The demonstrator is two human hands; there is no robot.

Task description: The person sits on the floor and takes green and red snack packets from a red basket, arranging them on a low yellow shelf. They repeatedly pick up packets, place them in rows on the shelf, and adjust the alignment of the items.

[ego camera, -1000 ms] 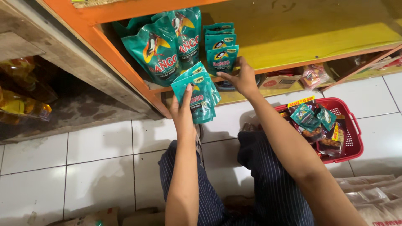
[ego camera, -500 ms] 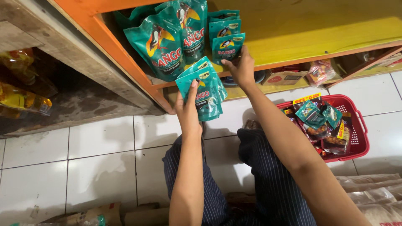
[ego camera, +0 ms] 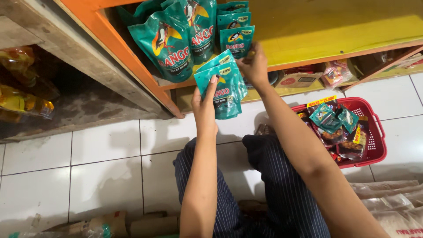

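Head view: left grip clamps teal sachets, right grip pinches one; red basket holds packets.

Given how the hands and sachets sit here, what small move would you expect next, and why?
Probably the right hand lets go of the sachet row on the yellow shelf and reaches back to the stack in the left hand: its fingers are at the front standing sachet, and the stack is fanned beside it.

There are 2 large teal sauce pouches and 3 small teal sachets on the yellow shelf, 2 hands, 1 fan of small sachets and 1 red basket.
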